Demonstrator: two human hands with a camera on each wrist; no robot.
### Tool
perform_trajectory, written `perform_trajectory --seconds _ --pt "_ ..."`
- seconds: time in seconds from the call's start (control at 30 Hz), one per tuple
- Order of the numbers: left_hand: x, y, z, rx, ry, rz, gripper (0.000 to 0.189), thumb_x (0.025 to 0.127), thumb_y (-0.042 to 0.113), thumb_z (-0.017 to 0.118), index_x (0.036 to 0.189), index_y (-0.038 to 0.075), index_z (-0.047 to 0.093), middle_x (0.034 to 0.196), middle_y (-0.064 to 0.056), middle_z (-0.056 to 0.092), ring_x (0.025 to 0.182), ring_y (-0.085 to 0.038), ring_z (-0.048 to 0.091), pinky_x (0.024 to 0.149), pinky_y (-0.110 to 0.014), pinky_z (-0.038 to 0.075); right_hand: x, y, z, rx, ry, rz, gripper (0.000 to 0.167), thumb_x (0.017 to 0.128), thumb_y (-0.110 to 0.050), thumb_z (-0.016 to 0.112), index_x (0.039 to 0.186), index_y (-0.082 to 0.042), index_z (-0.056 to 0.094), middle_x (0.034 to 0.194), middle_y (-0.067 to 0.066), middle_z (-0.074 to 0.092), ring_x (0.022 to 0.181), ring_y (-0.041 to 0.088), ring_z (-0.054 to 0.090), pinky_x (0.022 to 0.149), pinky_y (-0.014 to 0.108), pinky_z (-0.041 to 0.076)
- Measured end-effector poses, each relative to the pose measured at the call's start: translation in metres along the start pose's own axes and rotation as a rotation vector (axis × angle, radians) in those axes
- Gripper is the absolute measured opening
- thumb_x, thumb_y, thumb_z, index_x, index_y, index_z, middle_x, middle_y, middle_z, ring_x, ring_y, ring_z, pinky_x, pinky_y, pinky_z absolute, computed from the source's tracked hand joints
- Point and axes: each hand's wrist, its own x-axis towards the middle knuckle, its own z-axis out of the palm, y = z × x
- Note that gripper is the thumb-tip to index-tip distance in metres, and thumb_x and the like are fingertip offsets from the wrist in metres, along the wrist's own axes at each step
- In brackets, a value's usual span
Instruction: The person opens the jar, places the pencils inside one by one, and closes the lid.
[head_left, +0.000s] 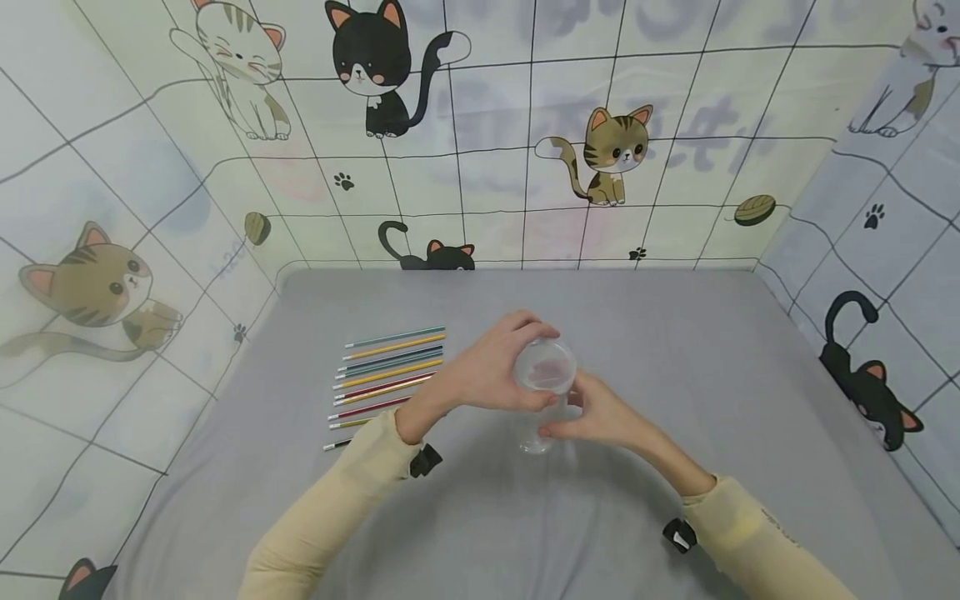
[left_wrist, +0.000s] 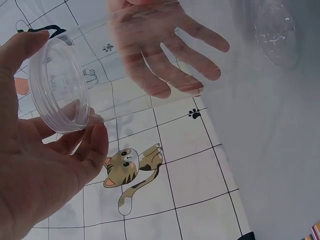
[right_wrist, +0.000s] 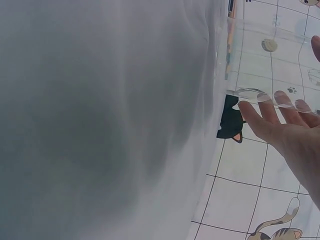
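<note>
The left hand [head_left: 498, 364] grips the round top [head_left: 545, 367] of a tall, clear plastic cylinder [head_left: 532, 425] between thumb and fingers, and the right hand [head_left: 603, 412] holds its side with fingers spread, both forearms slanting inward. The cylinder, upright near the middle of the grey cloth-covered surface [head_left: 660, 325], looks light, smooth and perhaps easy to dent, so the thicker top seems the firmest grip. To its left lie slim coloured pencils [head_left: 387, 374] in a row.

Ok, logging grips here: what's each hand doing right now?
Left hand: holding the clear container by its upper rim.
Right hand: holding the same container around its side.
</note>
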Motion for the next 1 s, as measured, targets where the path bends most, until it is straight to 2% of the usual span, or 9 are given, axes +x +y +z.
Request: perform_trajectory --seconds 0.27,0.5,0.67,0.83,1.0 --pt "0.0 0.004 0.001 0.017 0.0 -0.074 0.066 0.073 0.032 0.087 0.127 0.004 0.061 0.113 -0.006 0.054 0.107 -0.02 0.049 0.088 -0.029 0.045 -0.001 -0.001 0.003 -0.025 0.019 0.006 0.071 0.077 -0.009 0.086 0.137 -0.002 0.05 0.13 0.012 0.058 0.111 0.024 0.057 0.091 0.041 0.052" --pt "0.001 0.011 0.003 0.097 0.022 -0.138 0.069 0.07 0.04 0.088 0.125 0.006 0.065 0.101 -0.003 0.054 0.095 -0.017 0.051 0.082 -0.032 0.043 -0.002 -0.003 0.006 -0.032 0.036 0.012 0.071 0.077 -0.01 0.086 0.138 -0.006 0.05 0.132 0.01 0.058 0.113 0.025 0.057 0.093 0.045 0.051" --pt "0.002 0.018 0.006 0.162 0.037 -0.205 0.067 0.071 0.045 0.085 0.124 0.008 0.066 0.099 -0.003 0.054 0.093 -0.015 0.05 0.081 -0.036 0.039 -0.002 -0.004 0.008 -0.027 0.049 0.013 0.067 0.077 -0.01 0.086 0.135 -0.006 0.053 0.129 0.008 0.059 0.112 0.024 0.058 0.091 0.044 0.052" --pt "0.002 0.023 0.012 0.219 0.079 -0.247 0.067 0.071 0.047 0.083 0.121 0.006 0.067 0.092 -0.003 0.053 0.087 -0.015 0.048 0.077 -0.034 0.037 -0.002 -0.005 0.009 -0.057 0.07 0.007 0.064 0.076 -0.013 0.087 0.132 -0.008 0.055 0.125 0.004 0.062 0.109 0.022 0.06 0.088 0.042 0.054" --pt "0.003 0.026 0.017 0.294 0.144 -0.245 0.067 0.069 0.05 0.084 0.116 0.006 0.069 0.085 0.0 0.048 0.079 -0.014 0.045 0.072 -0.032 0.033 -0.002 -0.006 0.011 -0.085 0.089 -0.016 0.06 0.076 -0.012 0.087 0.128 -0.007 0.058 0.121 0.004 0.064 0.105 0.02 0.062 0.083 0.038 0.055"
